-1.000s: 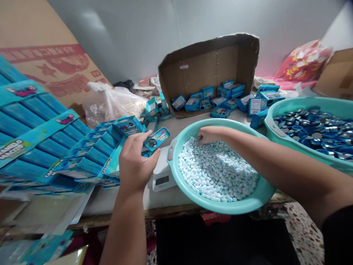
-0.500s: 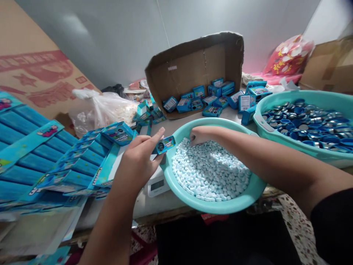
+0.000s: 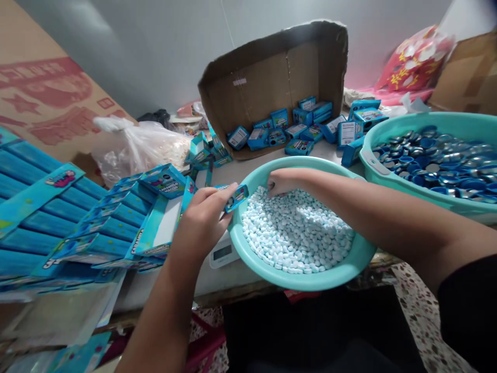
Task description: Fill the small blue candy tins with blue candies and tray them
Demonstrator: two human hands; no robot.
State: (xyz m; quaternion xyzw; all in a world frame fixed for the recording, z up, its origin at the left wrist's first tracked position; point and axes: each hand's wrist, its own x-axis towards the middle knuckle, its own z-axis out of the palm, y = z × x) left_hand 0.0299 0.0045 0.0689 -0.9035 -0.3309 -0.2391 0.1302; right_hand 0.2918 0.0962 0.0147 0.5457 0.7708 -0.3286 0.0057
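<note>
My left hand [image 3: 204, 220] grips a small blue printed candy box [image 3: 237, 198] between thumb and fingers, at the left rim of a turquoise basin [image 3: 298, 282]. Small pale-blue and white candies [image 3: 295, 235] fill much of that basin. Reaching in from the right, my right hand [image 3: 280, 182] is curled closed at the far left part of the candies. Its fingertips are hidden, so whatever it holds does not show. A white scale [image 3: 224, 253] with a display sits partly under the basin's left side.
Behind the basin, a cardboard box [image 3: 267, 77] on its side holds several small blue boxes [image 3: 298, 147]. At right, another turquoise basin [image 3: 427, 199] contains blue and silver round pieces. Blue display cartons [image 3: 104, 228] are stacked at left, near a clear plastic bag [image 3: 135, 147].
The camera view has shifted slightly. My left hand has closed a little more round the candy box, its thumb now lying lower along it. My right hand stays in the candies.
</note>
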